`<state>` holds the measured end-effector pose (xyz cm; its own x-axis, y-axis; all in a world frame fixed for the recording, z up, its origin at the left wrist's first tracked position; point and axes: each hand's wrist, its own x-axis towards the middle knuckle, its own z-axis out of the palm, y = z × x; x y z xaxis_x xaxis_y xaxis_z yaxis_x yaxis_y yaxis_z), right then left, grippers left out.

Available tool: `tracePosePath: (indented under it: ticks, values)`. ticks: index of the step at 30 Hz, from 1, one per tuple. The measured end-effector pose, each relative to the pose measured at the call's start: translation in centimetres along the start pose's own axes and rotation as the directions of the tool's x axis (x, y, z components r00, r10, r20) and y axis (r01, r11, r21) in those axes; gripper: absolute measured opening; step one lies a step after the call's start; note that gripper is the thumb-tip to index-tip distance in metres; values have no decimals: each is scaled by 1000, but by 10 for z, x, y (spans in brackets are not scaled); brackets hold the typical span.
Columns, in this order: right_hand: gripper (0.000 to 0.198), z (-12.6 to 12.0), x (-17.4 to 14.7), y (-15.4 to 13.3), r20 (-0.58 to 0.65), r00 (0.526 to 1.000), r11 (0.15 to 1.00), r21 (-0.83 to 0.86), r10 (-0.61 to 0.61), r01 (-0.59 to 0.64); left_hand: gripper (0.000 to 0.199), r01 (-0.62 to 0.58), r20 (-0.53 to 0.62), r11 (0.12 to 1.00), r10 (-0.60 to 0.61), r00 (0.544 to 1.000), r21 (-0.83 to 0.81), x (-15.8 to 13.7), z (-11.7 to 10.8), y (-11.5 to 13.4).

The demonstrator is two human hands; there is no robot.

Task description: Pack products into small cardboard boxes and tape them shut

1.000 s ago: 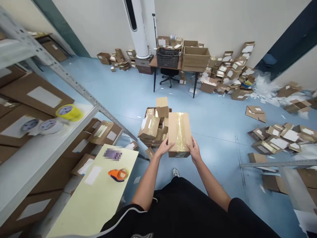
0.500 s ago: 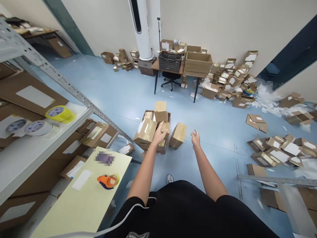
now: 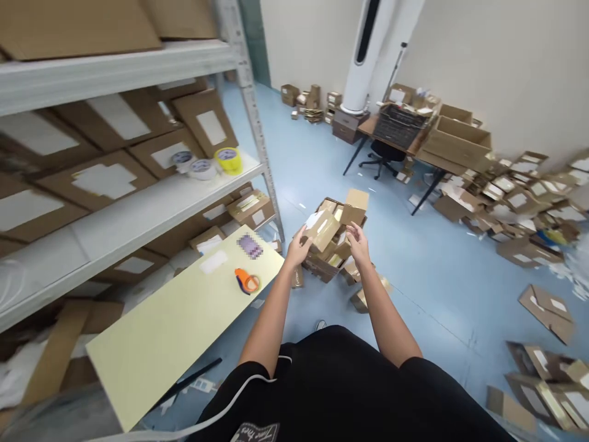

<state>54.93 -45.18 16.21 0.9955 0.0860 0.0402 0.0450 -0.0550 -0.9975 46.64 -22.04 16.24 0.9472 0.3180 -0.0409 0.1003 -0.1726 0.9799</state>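
A brown taped cardboard box (image 3: pixel 324 232) with a white label lies tilted on top of a large open carton (image 3: pixel 318 270) on the floor, which is packed with several smaller boxes. My left hand (image 3: pixel 297 250) is at the taped box's left end, fingers apart; whether it touches the box I cannot tell. To the right of that box, my right hand (image 3: pixel 359 244) is in the air with its fingers apart and holds nothing. Just beyond it an upright box (image 3: pixel 355 209) rises from the carton. Another box (image 3: pixel 363 299) sits on the floor below my right forearm.
At left stands a metal shelf (image 3: pixel 184 191) with labelled boxes and tape rolls (image 3: pixel 229 161). A pale yellow table (image 3: pixel 184 331) bears an orange tape dispenser (image 3: pixel 248 281). Ahead is a desk (image 3: pixel 368 126) with a black crate (image 3: pixel 399 124). Boxes (image 3: pixel 515 202) are heaped at right.
My view has turned left, so the shelf and yellow table fill more of it. My left hand has shifted to the taped box's left end, and my right hand has come closer to the carton.
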Motion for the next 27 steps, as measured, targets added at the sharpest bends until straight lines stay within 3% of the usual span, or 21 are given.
tracePosePath:
  ticks: [7,12,16,21,27]
  values:
    - [67,153,-30,-29,306,945,990,-46,-112,132,58,32,-258,997,-50,965,-75,-51,-134,-10]
    - [65,258,-68,-31,466,869,974,-59,-166,218,56,15,-453,996,-54,890,-88,-94,-227,-27]
    - [61,326,-99,-24,552,817,967,-72,-165,244,55,26,-539,994,-79,838,-107,-133,-289,-46]
    - [55,379,-126,5,589,793,942,-155,-154,298,55,93,-607,989,-146,781,-118,-169,-330,-76]
    - [48,397,-133,71,588,809,871,-400,7,284,54,204,-646,967,-252,720,-150,-182,-325,-116]
